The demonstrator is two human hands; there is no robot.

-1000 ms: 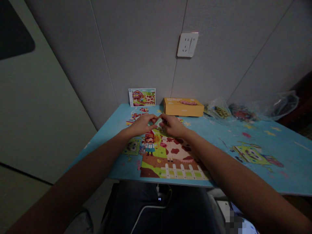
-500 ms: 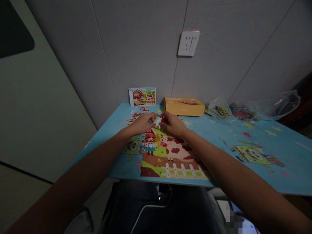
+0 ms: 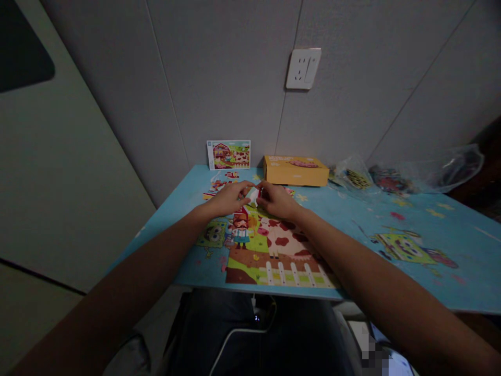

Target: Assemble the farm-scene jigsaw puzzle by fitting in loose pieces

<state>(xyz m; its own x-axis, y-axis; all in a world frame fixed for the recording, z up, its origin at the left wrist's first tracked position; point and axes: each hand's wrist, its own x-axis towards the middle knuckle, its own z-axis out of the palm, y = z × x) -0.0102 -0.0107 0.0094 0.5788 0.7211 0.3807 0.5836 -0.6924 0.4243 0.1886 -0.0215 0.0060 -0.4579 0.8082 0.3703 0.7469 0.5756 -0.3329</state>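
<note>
Apparently to steady it, your left hand [image 3: 230, 198] and right hand [image 3: 279, 200] bracket a pale-green-and-white flat puzzle piece [image 3: 253, 196] at the far edge of the colourful farm puzzle [image 3: 282, 243]; whether either grip pinches it, I cannot tell.

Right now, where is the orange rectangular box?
In the head view, the box lies far back on the blue table, just right of the white-edged rectangular farm picture.
</note>
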